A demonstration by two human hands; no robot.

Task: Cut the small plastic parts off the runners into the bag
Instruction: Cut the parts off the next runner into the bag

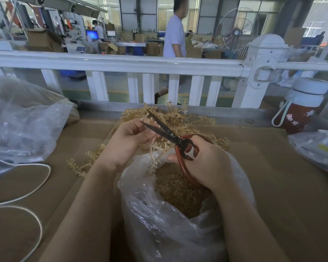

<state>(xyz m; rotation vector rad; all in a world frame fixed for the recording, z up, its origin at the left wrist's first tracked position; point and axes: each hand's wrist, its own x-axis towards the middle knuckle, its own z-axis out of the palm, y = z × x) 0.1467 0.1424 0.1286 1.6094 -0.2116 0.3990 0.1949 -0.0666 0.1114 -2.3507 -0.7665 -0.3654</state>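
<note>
My left hand (130, 138) pinches a pale tan plastic runner (154, 148) and holds it over the mouth of a clear plastic bag (170, 224). Red-handled scissors (170, 136) are gripped by my right hand (206, 163), their dark blades spread apart around the runner's top branch, just beside my left fingertips. The bag holds a heap of small tan cut parts (176, 188). A pile of uncut runners (178, 116) lies on the cardboard just behind my hands, with a few more runners (83, 163) to the left.
A big clear bag (21, 121) sits at the left, a white cord (27, 186) loops in front of it. A red-and-white bottle (303, 108) and another plastic bag (318, 148) stand at the right. A white railing (121, 63) borders the cardboard-covered table (273, 186); a person walks beyond.
</note>
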